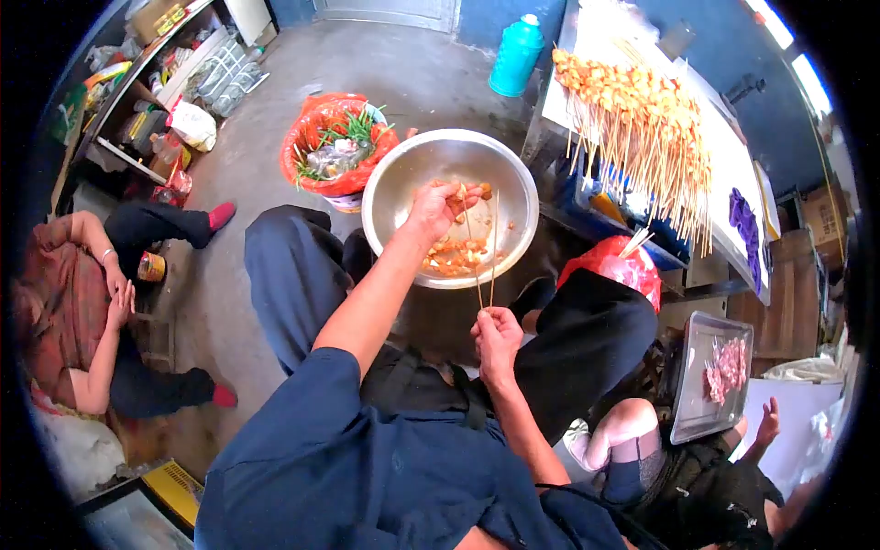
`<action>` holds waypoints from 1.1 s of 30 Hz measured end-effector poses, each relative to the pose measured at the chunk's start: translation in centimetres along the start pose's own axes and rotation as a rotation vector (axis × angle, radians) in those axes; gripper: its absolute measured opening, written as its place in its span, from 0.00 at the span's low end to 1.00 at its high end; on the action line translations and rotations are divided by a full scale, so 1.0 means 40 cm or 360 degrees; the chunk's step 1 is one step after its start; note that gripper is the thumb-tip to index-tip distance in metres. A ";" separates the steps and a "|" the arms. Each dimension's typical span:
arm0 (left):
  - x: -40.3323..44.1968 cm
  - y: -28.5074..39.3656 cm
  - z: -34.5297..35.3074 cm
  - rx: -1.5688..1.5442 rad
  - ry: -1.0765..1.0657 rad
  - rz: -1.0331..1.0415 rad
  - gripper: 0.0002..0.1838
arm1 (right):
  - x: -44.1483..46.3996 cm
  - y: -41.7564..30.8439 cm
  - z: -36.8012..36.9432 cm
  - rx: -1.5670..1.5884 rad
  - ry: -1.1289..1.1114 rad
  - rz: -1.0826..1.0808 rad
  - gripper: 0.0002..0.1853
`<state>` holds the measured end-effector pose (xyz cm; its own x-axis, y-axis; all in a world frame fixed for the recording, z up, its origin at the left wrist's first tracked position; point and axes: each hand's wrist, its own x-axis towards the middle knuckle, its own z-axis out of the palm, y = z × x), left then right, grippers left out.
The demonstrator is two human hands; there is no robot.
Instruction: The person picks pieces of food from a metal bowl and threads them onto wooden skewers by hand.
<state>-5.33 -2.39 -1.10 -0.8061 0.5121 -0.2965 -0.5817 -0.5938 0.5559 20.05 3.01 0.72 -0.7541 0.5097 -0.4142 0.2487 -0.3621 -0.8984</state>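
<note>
A wide steel bowl (pixel 385 174) sits between my knees, with orange-coated pieces of meat (pixel 449 258) in its lower part. My left hand (pixel 438 209) is closed over the bowl, its fingertips pinching a small piece of meat (pixel 485 191) by the upper end of a skewer. Nearer my body, my right hand (pixel 499 341) is closed around the lower ends of two thin bamboo skewers (pixel 487 280), which spread apart upward over the bowl. My left fingers partly hide the tip of one skewer.
Many loaded skewers (pixel 632 101) lie on the right-hand table (pixel 738 252). A red-lined bucket (pixel 298 137) stands beyond my left knee, a teal flask (pixel 517 57) farther back. One person (pixel 73 302) sits at left; another (pixel 697 495) sits at lower right by a meat tray (pixel 692 367).
</note>
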 end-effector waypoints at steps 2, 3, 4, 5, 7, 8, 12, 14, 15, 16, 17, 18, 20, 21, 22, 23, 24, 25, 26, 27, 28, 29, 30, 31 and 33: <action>-0.002 0.005 0.005 0.0030 -0.0018 0.0016 0.11 | 0.000 0.000 0.001 -0.0031 0.0007 0.0017 0.06; -0.001 0.006 0.004 0.0027 -0.0014 0.0018 0.11 | 0.000 0.000 0.001 -0.0034 0.0004 0.0019 0.06; 0.002 0.007 0.004 -0.0040 -0.0002 0.0011 0.08 | 0.001 0.001 0.001 -0.0051 0.0010 0.0002 0.06; 0.004 0.007 0.004 -0.0107 0.0010 0.0002 0.06 | 0.002 0.001 0.000 -0.0068 0.0017 -0.0015 0.06; -0.002 0.015 0.010 -0.0088 0.0002 0.0026 0.06 | 0.005 0.007 -0.003 -0.0066 0.0014 -0.0033 0.06; -0.005 0.018 0.012 -0.0067 -0.0008 0.0052 0.08 | 0.006 0.009 -0.004 -0.0062 0.0011 -0.0053 0.06; -0.007 0.025 0.006 -0.0073 -0.0084 0.0044 0.05 | 0.003 -0.002 -0.002 -0.0061 0.0017 -0.0049 0.06; -0.009 0.026 0.003 -0.0008 -0.0175 0.0092 0.01 | 0.006 0.000 -0.003 -0.0061 0.0031 -0.0053 0.06; -0.013 0.030 0.006 -0.0008 -0.0172 0.0086 0.01 | 0.007 0.002 -0.005 -0.0061 0.0035 -0.0047 0.06; -0.016 0.036 0.010 0.0101 -0.0168 0.0109 0.01 | 0.008 0.005 -0.007 -0.0067 0.0024 -0.0052 0.06; -0.018 0.042 0.013 0.0210 -0.0165 0.0132 0.02 | 0.008 0.007 -0.009 -0.0073 0.0012 -0.0059 0.05; -0.021 0.050 0.019 0.0278 -0.0176 0.0132 0.04 | 0.006 0.006 -0.010 -0.0073 0.0017 -0.0054 0.05; -0.024 0.065 0.017 0.0362 -0.0185 0.0136 0.04 | 0.004 0.000 -0.009 -0.0079 0.0022 -0.0021 0.05; -0.027 0.070 0.018 0.0446 -0.0196 0.0146 0.05 | 0.003 0.001 -0.008 -0.0078 0.0024 -0.0017 0.05; -0.029 0.074 0.026 0.0427 -0.0188 0.0148 0.07 | 0.003 0.002 -0.007 -0.0059 0.0021 -0.0045 0.05; -0.030 0.074 0.024 0.0427 -0.0185 0.0144 0.07 | 0.001 0.004 -0.006 -0.0042 0.0017 -0.0071 0.05; -0.030 0.076 0.020 0.0469 -0.0199 0.0129 0.07 | 0.000 0.003 -0.005 -0.0041 0.0019 -0.0068 0.05; -0.029 0.077 0.018 0.0512 -0.0214 0.0114 0.07 | -0.003 0.002 -0.003 -0.0043 0.0034 -0.0057 0.05; -0.026 0.076 0.017 0.0512 -0.0212 0.0111 0.07 | -0.005 0.002 -0.002 -0.0045 0.0051 -0.0045 0.04; -0.027 0.077 0.020 0.0579 -0.0196 0.0107 0.08 | -0.005 0.006 -0.003 -0.0046 0.0052 -0.0040 0.04; -0.029 0.077 0.023 0.0645 -0.0180 0.0103 0.08 | -0.003 0.012 -0.006 -0.0025 0.0047 -0.0070 0.04; -0.032 0.076 0.026 0.0644 -0.0177 0.0100 0.08 | -0.002 0.015 -0.007 -0.0004 0.0042 -0.0101 0.04; -0.033 0.073 0.026 0.0647 -0.0177 0.0081 0.09 | -0.003 0.016 -0.007 -0.0005 0.0043 -0.0096 0.04; -0.035 0.071 0.025 0.0651 -0.0178 0.0061 0.09 | -0.003 0.017 -0.006 -0.0029 0.0057 -0.0106 0.04; -0.034 0.065 0.022 0.0622 -0.0192 0.0045 0.09 | -0.003 0.020 -0.006 -0.0052 0.0075 -0.0115 0.05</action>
<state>-5.66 -4.08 1.43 -0.7892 0.5818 -0.1966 -0.4555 -0.3400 0.8227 20.45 2.85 0.02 -0.7414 0.5700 -0.3541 0.2152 -0.2979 -0.9300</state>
